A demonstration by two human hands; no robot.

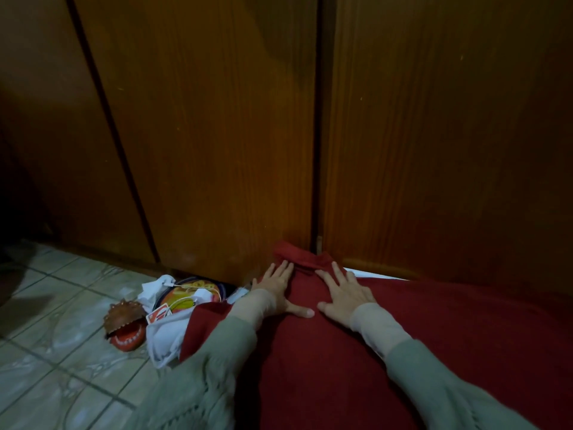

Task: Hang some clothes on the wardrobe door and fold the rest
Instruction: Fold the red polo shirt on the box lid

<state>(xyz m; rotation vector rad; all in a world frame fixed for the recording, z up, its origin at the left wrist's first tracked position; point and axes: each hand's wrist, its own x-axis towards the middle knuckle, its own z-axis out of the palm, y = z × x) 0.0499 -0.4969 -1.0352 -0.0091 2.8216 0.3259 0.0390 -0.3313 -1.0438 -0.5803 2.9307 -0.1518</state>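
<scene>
Both hands, left hand (277, 285) and right hand (342, 293), lie open, fingers spread, flattening the red garment (325, 352) for folding, gripping nothing.

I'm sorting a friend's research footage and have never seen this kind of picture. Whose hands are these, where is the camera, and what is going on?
There is one picture, from a camera worn on a person's head, looking forward and down. The left hand and right hand press flat, fingers spread, on a red garment with a collar, spread in front of wooden wardrobe doors. Neither hand grips anything. On the tiled floor to the left lie a toy with teeth, white cloth and a round colourful tin.
</scene>
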